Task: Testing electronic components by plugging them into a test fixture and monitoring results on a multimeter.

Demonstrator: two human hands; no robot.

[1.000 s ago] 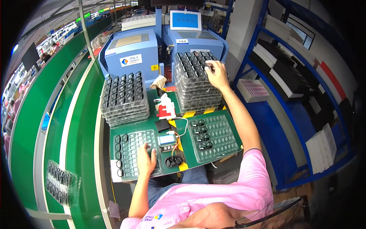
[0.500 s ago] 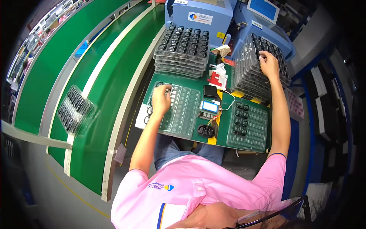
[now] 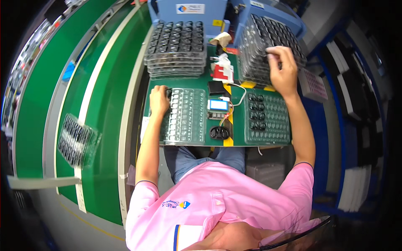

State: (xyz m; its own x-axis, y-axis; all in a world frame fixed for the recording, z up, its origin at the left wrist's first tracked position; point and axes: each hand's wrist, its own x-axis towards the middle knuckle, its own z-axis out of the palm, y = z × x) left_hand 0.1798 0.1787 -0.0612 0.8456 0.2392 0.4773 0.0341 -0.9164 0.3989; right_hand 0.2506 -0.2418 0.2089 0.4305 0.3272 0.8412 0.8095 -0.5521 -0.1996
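My left hand point(image 3: 159, 101) is at the left edge of a clear plastic tray point(image 3: 183, 138), its fingers curled down. A small black piece point(image 3: 168, 93) shows beside the fingertips; what they grip is mostly hidden. My right hand point(image 3: 285, 71) is raised over the near side of the right-hand stack of clear trays point(image 3: 256, 50), which holds black oval pieces. Its thumb and fingers are bent together, and something dark shows between them, too small to name. A second tray point(image 3: 274, 121), with several black pieces in its left columns, lies below the right hand.
Between the trays sit a small lit display point(image 3: 218, 105) with wires and a black oval case point(image 3: 220, 132). Another loaded tray stack point(image 3: 176, 58) stands back left, before blue machines point(image 3: 190, 19). Left of the table runs a green conveyor point(image 3: 109, 113) carrying trays point(image 3: 75, 140).
My right hand has drawn back toward me from the stack's top. My left hand has moved to the left edge of its tray. The view has shifted.
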